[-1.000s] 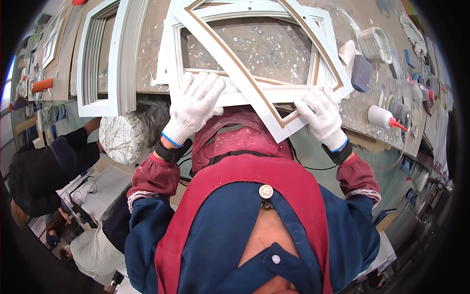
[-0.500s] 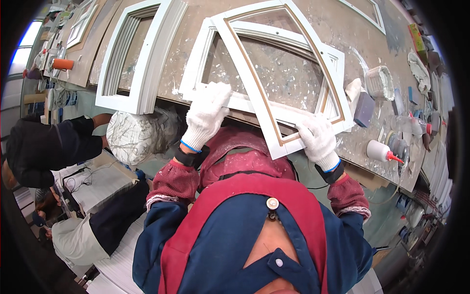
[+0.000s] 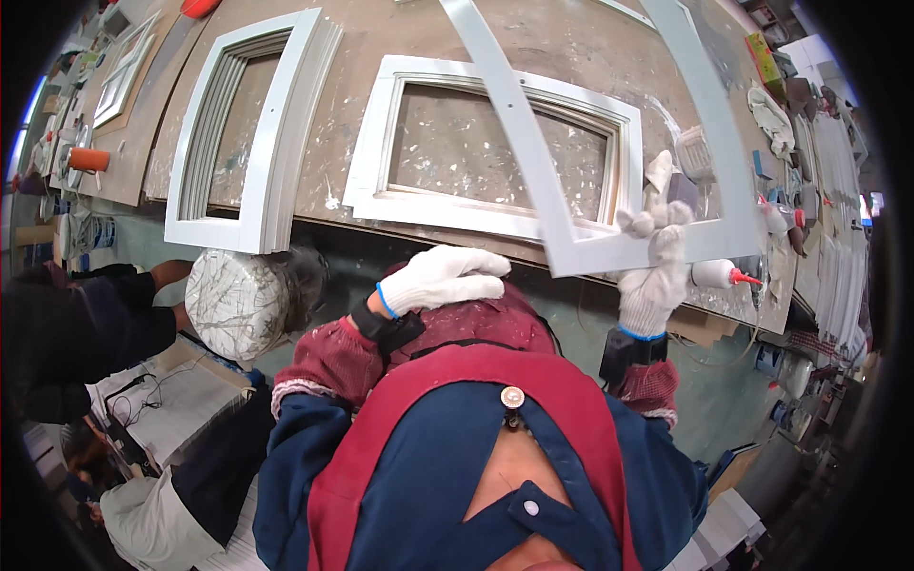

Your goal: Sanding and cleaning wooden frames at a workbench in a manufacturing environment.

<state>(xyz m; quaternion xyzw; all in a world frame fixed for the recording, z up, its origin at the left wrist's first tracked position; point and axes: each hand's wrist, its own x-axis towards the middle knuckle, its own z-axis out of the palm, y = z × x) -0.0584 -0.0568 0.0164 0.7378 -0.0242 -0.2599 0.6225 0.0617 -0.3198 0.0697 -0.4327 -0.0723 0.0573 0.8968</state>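
My right hand (image 3: 653, 276), in a white knit glove, grips the near bar of a white rectangular window frame (image 3: 595, 254). That frame is raised and tilted over the workbench (image 3: 367, 33), and its plain white face shows. Below and behind it lies a low stack of similar white frames (image 3: 433, 211) near the bench's front edge. My left hand (image 3: 446, 278), gloved too, hovers in front of my apron, fingers stretched out and holding nothing. It is just short of the bench edge, apart from the stack.
Another stack of white frames (image 3: 214, 231) stands left on the bench. A wrapped round drum (image 3: 233, 303) is below it. To the right are a white bottle with red nozzle (image 3: 712, 274), a white ribbed container (image 3: 695, 152) and a purple block (image 3: 682, 190). Another person (image 3: 71, 324) is at left.
The held frame has been turned so its brown-edged side no longer shows, and moved to the right. My left hand has left the stack and come back toward my body.
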